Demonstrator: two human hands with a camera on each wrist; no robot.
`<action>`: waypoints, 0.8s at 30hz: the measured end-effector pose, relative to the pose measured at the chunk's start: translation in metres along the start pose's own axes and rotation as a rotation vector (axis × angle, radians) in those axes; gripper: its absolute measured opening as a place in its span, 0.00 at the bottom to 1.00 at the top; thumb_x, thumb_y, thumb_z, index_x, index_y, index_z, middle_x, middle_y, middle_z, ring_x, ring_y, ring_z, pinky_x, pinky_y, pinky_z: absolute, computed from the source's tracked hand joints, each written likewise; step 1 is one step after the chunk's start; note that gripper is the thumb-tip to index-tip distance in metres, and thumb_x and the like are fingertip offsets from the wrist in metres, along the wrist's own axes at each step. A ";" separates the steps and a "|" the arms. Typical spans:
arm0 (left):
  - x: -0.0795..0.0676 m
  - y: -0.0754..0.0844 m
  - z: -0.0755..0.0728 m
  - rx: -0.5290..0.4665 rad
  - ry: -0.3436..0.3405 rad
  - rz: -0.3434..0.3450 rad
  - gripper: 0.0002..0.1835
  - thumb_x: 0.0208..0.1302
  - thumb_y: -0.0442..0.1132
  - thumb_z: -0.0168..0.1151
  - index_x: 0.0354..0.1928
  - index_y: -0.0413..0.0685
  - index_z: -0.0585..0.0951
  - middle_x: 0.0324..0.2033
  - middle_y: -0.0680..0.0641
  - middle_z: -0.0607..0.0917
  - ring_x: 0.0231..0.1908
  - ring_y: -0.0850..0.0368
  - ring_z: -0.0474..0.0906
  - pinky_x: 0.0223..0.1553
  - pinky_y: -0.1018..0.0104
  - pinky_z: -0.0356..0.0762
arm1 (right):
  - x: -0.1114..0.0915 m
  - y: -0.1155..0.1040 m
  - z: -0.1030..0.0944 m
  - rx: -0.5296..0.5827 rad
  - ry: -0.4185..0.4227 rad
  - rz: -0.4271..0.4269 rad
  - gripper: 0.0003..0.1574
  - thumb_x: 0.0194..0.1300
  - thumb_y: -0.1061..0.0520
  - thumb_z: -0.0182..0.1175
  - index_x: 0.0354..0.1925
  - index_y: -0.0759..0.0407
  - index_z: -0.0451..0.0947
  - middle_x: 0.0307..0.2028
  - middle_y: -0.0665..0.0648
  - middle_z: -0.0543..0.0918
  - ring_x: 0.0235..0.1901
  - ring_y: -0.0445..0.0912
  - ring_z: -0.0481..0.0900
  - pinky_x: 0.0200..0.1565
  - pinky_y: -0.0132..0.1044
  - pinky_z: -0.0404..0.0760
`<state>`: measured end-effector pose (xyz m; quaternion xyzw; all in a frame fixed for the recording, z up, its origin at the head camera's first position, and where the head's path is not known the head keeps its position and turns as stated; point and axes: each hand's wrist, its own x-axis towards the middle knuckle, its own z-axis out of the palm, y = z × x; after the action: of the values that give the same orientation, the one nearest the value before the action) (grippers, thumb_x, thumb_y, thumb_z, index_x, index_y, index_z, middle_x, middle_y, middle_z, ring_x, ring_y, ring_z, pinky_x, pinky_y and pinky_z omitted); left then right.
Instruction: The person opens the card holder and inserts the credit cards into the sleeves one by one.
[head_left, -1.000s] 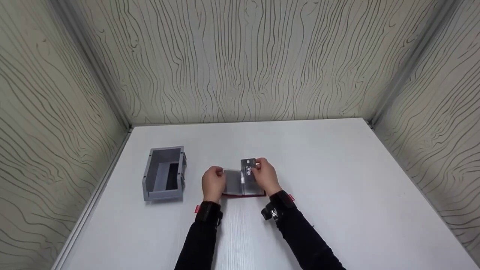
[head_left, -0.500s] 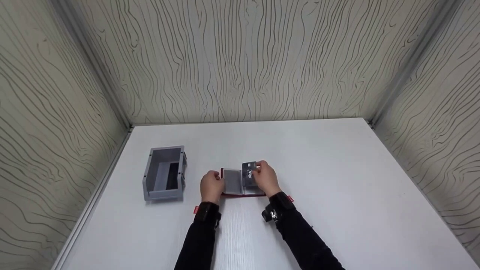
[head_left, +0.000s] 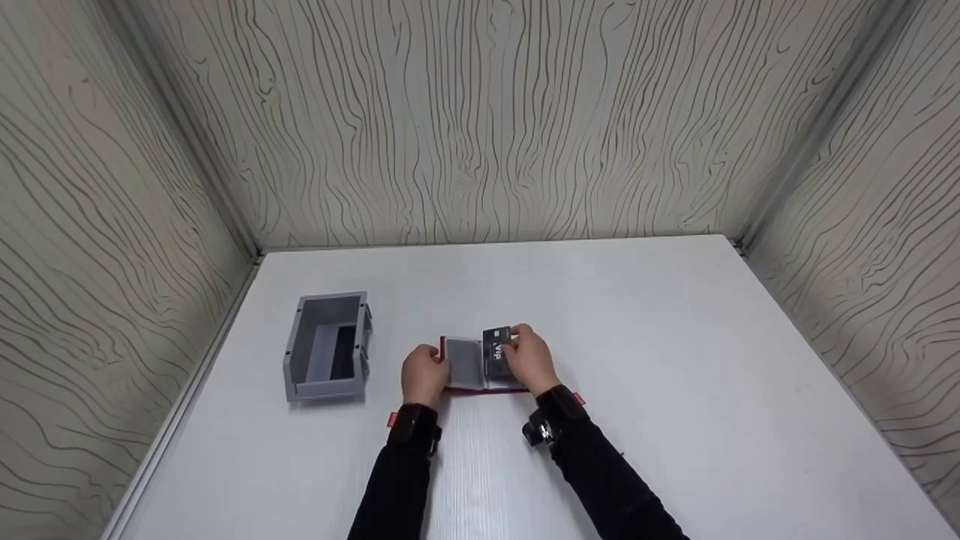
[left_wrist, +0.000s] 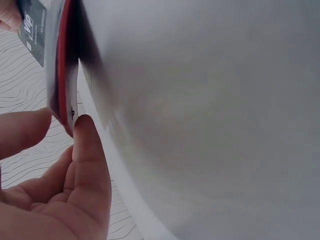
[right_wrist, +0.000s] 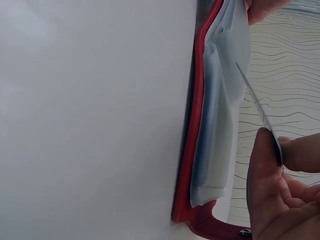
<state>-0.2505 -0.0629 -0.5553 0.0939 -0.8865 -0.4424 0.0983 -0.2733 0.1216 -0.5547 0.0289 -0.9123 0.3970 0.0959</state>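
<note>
A red card holder lies spread at the middle of the table, its clear plastic sleeves facing up. My left hand holds its left side; in the left wrist view, thumb and fingers pinch the corner of the red cover. My right hand pinches a dark grey card marked "Vip" by its right side. In the head view the card overlaps the right-hand sleeves. The right wrist view shows the card edge-on, tilted, its far end close over the plastic sleeves.
A grey plastic bin with a dark strip inside stands to the left on the white table. Wood-patterned panels rise behind the table and at both sides.
My right hand has brought the card a little toward me, lower over the right-hand sleeves. My left hand has shifted slightly down and left, uncovering the red cover's left edge.
</note>
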 end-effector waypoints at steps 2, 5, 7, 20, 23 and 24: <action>0.000 0.000 0.000 0.002 -0.011 -0.005 0.12 0.55 0.31 0.64 0.40 0.30 0.81 0.31 0.40 0.84 0.36 0.44 0.81 0.43 0.51 0.77 | 0.000 0.001 0.001 0.001 0.003 -0.007 0.17 0.62 0.65 0.63 0.48 0.72 0.73 0.30 0.60 0.82 0.33 0.54 0.80 0.40 0.49 0.77; 0.000 -0.001 0.000 0.007 -0.024 -0.001 0.12 0.55 0.30 0.64 0.40 0.30 0.81 0.31 0.40 0.84 0.36 0.43 0.81 0.43 0.51 0.77 | -0.001 0.002 0.002 0.001 0.004 -0.015 0.18 0.61 0.65 0.63 0.48 0.73 0.73 0.30 0.60 0.82 0.33 0.54 0.80 0.41 0.49 0.78; 0.001 -0.001 0.001 0.014 -0.024 0.009 0.11 0.54 0.30 0.64 0.39 0.30 0.81 0.31 0.39 0.85 0.37 0.43 0.81 0.43 0.50 0.77 | -0.001 0.002 0.002 -0.001 0.000 -0.017 0.18 0.61 0.65 0.63 0.48 0.73 0.73 0.30 0.60 0.82 0.33 0.54 0.80 0.40 0.49 0.78; 0.002 -0.002 0.002 0.025 -0.021 0.026 0.08 0.53 0.29 0.64 0.36 0.31 0.82 0.30 0.39 0.85 0.36 0.42 0.81 0.42 0.50 0.77 | -0.004 -0.001 0.004 0.032 -0.049 0.050 0.17 0.63 0.65 0.62 0.48 0.73 0.73 0.33 0.63 0.82 0.36 0.54 0.81 0.41 0.48 0.79; 0.002 -0.002 0.002 0.017 -0.023 0.029 0.08 0.53 0.28 0.64 0.36 0.31 0.82 0.30 0.39 0.85 0.36 0.42 0.81 0.42 0.50 0.77 | -0.004 -0.001 0.005 0.042 -0.059 0.059 0.17 0.63 0.64 0.62 0.48 0.73 0.73 0.35 0.64 0.83 0.37 0.56 0.81 0.42 0.48 0.79; 0.002 -0.002 0.002 0.013 -0.025 0.029 0.08 0.53 0.28 0.64 0.36 0.30 0.82 0.30 0.39 0.85 0.36 0.42 0.81 0.42 0.50 0.77 | -0.003 0.000 0.005 0.046 -0.064 0.067 0.18 0.63 0.64 0.62 0.49 0.73 0.73 0.36 0.65 0.83 0.38 0.56 0.82 0.43 0.48 0.79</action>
<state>-0.2523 -0.0635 -0.5580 0.0762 -0.8917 -0.4364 0.0927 -0.2708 0.1177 -0.5585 0.0130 -0.9061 0.4196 0.0525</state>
